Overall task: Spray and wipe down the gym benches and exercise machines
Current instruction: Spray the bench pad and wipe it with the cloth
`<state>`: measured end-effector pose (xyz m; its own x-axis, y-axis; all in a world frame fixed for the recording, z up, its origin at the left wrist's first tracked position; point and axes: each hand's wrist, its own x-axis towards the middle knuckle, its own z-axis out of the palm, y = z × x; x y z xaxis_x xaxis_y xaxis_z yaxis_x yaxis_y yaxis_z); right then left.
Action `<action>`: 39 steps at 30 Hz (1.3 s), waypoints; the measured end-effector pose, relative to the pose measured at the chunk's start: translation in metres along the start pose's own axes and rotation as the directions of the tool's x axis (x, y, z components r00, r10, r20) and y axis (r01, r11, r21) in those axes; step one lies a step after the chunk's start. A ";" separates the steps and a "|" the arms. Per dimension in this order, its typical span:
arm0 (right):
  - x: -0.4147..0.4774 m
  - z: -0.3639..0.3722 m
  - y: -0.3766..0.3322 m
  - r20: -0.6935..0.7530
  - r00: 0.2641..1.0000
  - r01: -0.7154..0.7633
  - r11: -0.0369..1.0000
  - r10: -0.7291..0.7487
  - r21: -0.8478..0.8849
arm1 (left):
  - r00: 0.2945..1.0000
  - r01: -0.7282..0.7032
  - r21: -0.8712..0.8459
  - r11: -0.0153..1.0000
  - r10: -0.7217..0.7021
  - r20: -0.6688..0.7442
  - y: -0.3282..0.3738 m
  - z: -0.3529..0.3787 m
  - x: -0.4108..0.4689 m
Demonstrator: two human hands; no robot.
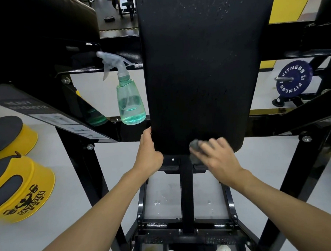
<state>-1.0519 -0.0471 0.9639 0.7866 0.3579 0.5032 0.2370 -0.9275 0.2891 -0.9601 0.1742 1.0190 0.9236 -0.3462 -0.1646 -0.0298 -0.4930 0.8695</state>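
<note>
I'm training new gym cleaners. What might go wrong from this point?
The spray bottle stands on a narrow frame bar beside the pad; a knock could topple it. The right hand works the cloth only at the pad's lower edge, so the specks near its top may get missed.

Both our bare forearms reach up from the bottom corners of the frame toward the lower centre. Our left hand [148,147] sits just left of centre, wrist straight, fingers curled round the left edge of the black bench pad [194,76]. Our right hand [217,157], right of centre and blurred, lies palm down with fingers spread, pressing a grey cloth [194,145] against the pad's lower edge.
</note>
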 end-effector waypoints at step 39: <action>0.122 -0.037 -0.020 0.101 0.950 0.280 0.949 -0.296 0.145 | 0.984 0.057 0.172 0.983 -0.085 0.158 0.041 -0.034 -0.002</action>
<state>-0.9821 0.0190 1.0499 0.7348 0.6033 0.3100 0.5280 -0.7956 0.2969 -0.9502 0.1817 1.0706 0.8509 -0.4247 -0.3091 -0.0425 -0.6421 0.7654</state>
